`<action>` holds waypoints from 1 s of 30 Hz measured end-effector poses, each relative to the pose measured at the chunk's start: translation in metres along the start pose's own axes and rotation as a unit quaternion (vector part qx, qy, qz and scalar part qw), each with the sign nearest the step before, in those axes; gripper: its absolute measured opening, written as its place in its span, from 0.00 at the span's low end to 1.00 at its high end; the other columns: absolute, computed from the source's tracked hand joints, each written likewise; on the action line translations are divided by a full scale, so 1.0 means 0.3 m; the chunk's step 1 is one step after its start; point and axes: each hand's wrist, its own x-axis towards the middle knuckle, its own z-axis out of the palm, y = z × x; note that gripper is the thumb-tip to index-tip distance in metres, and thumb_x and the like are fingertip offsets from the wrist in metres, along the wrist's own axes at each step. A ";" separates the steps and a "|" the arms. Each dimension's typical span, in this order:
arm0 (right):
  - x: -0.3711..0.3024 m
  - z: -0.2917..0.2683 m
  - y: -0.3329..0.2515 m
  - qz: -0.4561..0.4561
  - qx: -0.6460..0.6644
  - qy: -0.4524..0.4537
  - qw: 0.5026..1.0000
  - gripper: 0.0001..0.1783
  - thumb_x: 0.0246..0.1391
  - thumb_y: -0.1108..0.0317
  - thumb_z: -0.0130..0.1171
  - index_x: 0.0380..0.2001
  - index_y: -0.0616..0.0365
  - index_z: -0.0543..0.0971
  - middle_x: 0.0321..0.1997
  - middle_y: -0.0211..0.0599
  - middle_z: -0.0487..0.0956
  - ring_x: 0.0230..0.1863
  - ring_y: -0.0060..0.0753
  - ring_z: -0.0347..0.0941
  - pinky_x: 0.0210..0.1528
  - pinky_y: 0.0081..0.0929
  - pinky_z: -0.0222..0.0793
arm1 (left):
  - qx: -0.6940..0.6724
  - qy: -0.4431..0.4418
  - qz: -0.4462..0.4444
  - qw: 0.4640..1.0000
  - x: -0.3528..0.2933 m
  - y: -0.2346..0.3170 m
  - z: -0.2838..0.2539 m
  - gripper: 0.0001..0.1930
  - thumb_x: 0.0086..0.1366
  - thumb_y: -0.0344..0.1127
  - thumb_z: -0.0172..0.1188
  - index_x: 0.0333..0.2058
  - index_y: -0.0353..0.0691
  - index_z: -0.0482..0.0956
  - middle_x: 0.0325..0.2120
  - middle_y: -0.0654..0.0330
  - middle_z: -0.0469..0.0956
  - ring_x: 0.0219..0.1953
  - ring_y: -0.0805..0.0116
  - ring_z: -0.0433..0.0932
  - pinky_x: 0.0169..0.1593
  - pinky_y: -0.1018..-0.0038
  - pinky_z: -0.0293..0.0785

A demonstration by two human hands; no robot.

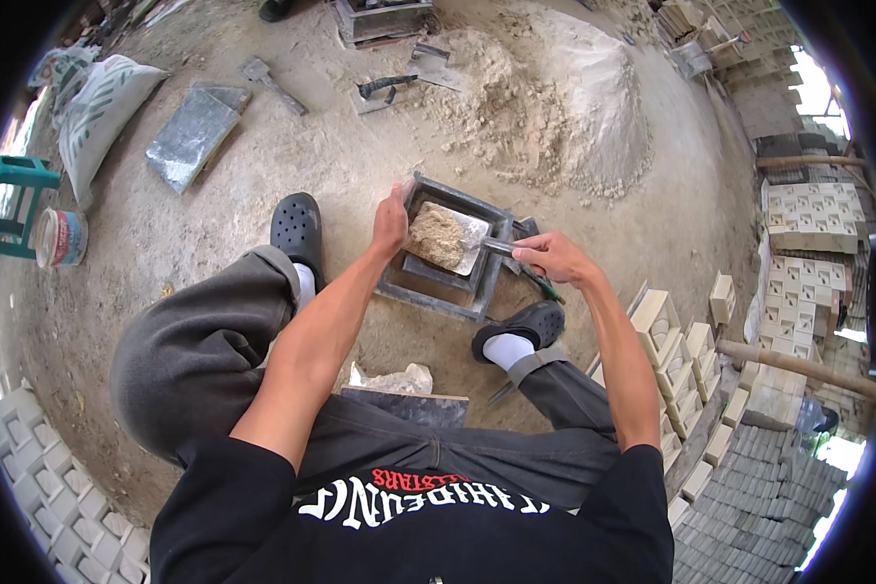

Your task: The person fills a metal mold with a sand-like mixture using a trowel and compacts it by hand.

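Note:
A dark grey rectangular mould frame [438, 307] lies on the ground between my feet. My left hand [391, 222] is closed around its far left edge. With its fingers wrapped round a handle, my right hand [558, 258] holds a flat-bladed trowel [475, 245] over the frame's opening from the right. A mound of pale brown sandy mix [436, 237] sits on the blade. Part of the frame's inside shows below the trowel. Under my right forearm, close to the frame's right side, lies a dark tool with a green part [543, 284], partly hidden.
A large sand heap [594, 107] rises beyond the frame, with a dark-handled float [387, 88] beside it. Flat metal plates [197, 134] and a mallet-like tool [273, 86] lie far left. A green stool [15, 200] and bucket [63, 238] stand left. Cast blocks [667, 355] are stacked right.

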 end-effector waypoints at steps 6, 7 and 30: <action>-0.016 0.019 0.011 0.001 -0.049 -0.011 0.999 0.19 0.54 0.56 0.63 0.45 0.55 0.82 0.16 0.22 0.69 0.19 0.15 0.62 0.21 0.20 0.55 | -0.010 0.018 0.000 1.000 -0.018 -0.052 -0.021 0.33 0.74 0.50 0.27 0.54 0.23 0.69 0.50 0.44 0.75 0.57 0.57 0.71 0.62 0.71 0.59; -0.012 0.024 0.017 0.001 -0.047 -0.013 0.999 0.19 0.54 0.56 0.63 0.45 0.55 0.82 0.16 0.22 0.69 0.19 0.15 0.62 0.21 0.20 0.55 | 0.016 0.029 -0.002 0.999 -0.019 -0.071 -0.033 0.33 0.73 0.50 0.26 0.54 0.26 0.69 0.50 0.43 0.75 0.56 0.56 0.71 0.62 0.71 0.59; -0.014 0.055 -0.073 -0.019 -0.146 -0.011 0.989 0.17 0.54 0.54 0.60 0.40 0.53 0.84 0.13 0.25 0.69 0.17 0.18 0.61 0.22 0.25 0.56 | 0.158 0.056 -0.009 0.986 -0.235 -0.035 -0.050 0.30 0.73 0.53 0.30 0.54 0.31 0.69 0.44 0.36 0.75 0.51 0.46 0.73 0.52 0.65 0.65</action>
